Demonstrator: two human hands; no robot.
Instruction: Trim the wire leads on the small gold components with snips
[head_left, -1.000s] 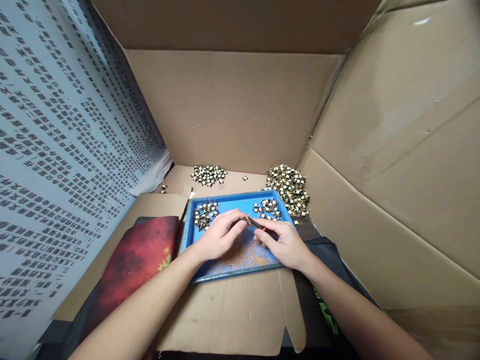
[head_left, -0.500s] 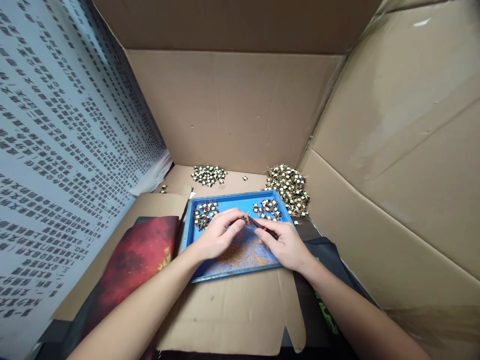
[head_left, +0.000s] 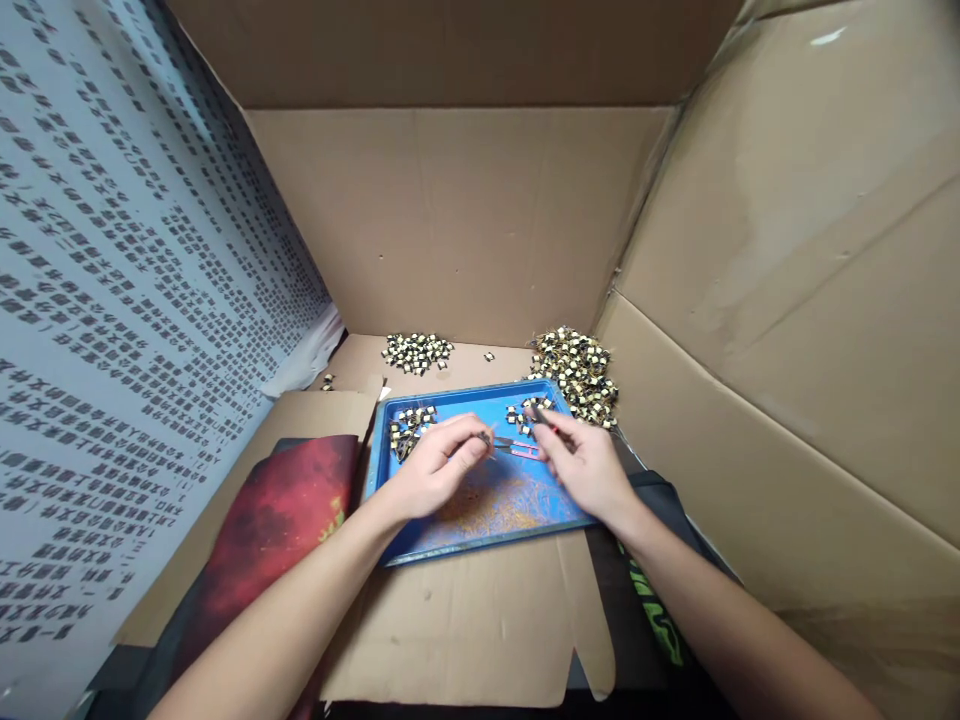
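My left hand (head_left: 442,465) is closed over the blue tray (head_left: 420,552), pinching a small dark part with fine wire ends (head_left: 485,438), mostly hidden by the fingers. To the right, my right hand (head_left: 585,465) is closed around a slim dark tool with a red section (head_left: 551,422); its exact kind is unclear. The tool's tip points up and left, apart from the left hand. Between the hands, pink-handled thread snips (head_left: 525,450) lie in the tray. Small black-and-yellow coil parts form a left pile (head_left: 406,430) and a right pile (head_left: 517,415) inside the tray.
Orange wire clippings (head_left: 495,508) litter the tray's near half. Behind it are a coil pile (head_left: 417,352) and a taller wired one (head_left: 576,370). Cardboard walls (head_left: 465,220) rise at the back and right. A red patterned cloth (head_left: 262,530) lies left.
My right hand has moved right, drawing the dark tool away from the part in my left hand. The pink snips now show between the hands. My left hand has barely moved.
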